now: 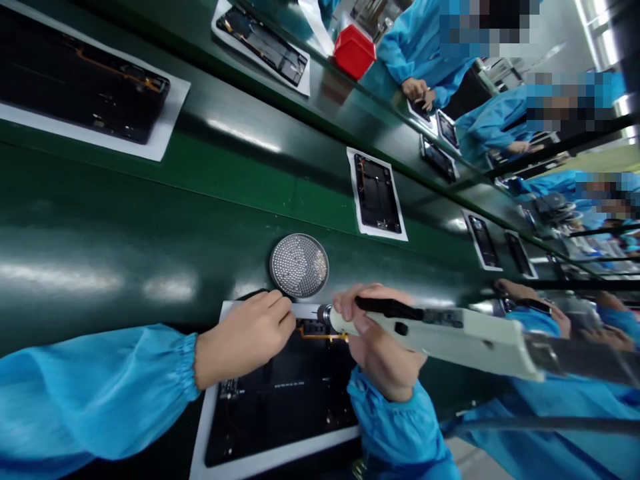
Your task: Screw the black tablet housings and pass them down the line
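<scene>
the red bin [355, 52] stands at the far side of a long green work surface [100, 233]. this surface is smooth and shiny, and the light makes on it soft white spots, nearer than the bin. behind the bin there is some grey clutter [373, 15], too blurred to name. to the right of the bin, well apart, bright ceiling lights [605, 40] make a slanting row, and under them dark bars [560, 145] cross the room. much nearer than the bin, low at the right, a small piece of pale floor [473, 453] is visible.
</scene>
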